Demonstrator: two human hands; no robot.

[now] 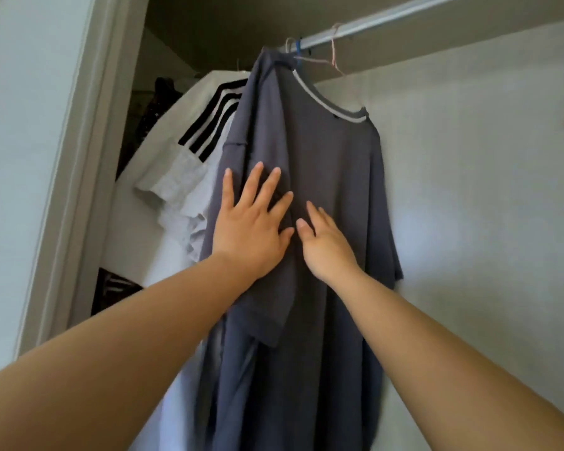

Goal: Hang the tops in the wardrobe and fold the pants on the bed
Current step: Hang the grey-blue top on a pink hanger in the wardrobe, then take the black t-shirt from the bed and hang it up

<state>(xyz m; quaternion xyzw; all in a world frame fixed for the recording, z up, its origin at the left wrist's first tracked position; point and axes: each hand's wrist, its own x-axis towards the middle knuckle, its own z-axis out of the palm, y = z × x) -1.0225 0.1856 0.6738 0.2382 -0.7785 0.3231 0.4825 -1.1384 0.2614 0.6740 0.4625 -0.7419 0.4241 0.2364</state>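
Observation:
A dark grey t-shirt (332, 164) with a white-striped collar hangs on a hanger from the metal wardrobe rail (388, 17). My left hand (251, 219) lies flat on its front with fingers spread and straight. Beside it, my right hand (326, 242) touches the same shirt with straight fingers pointing up and left. Neither hand grips the fabric. Behind the grey shirt hangs a white top (189, 164) with black shoulder stripes.
A pink hanger (334, 50) and a blue hanger hook (298, 48) sit on the rail. The wardrobe door frame (79, 177) runs down the left. The pale back wall (485, 190) fills the right. Dark clothing (150, 112) hangs deeper inside at left.

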